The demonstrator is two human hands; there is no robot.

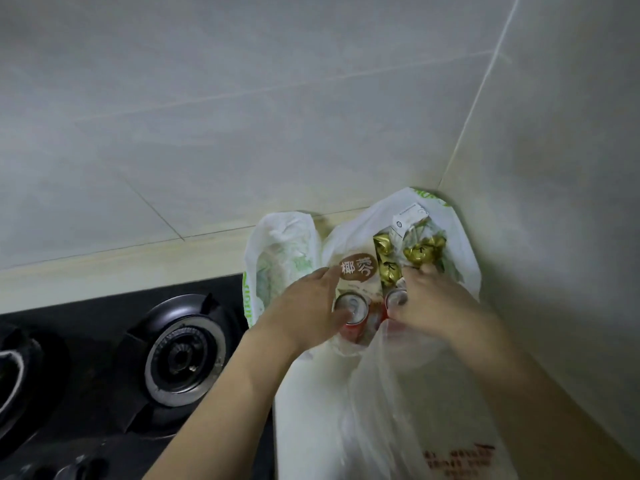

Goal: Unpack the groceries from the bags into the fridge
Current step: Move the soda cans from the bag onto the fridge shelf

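Nearest my view lay a thin translucent plastic bag with red print [450,427], slumped on the pale counter [304,410] just below my right forearm. Both my hands were inside the mouth of the white plastic grocery bag with green lettering [464,258] that stood in the corner where the tiled walls met.

My left hand [304,306] was over a red drinks can with a silver top [350,308]; its thumb touched the can's rim, while the fingers [320,273] lay fairly straight against a cream pouch with a brown oval label [356,275] just beyond the can. I could not tell whether that hand truly gripped the can or only rested on it.

My right hand [433,303] was curled around a second red can [394,301], thumb on the near side of its rim and the fingers bent over the far side. Just beyond those fingers sat gold foil-wrapped sweets in a clear packet [420,252], and past them a white carton [408,218] stood tilted at the back of the bag.

Left of my left-hand fingers, a second white bag with green print [277,258] leaned against the wall. Further left, well apart from the bags, a black gas hob with a round burner [180,355] was set into the counter.
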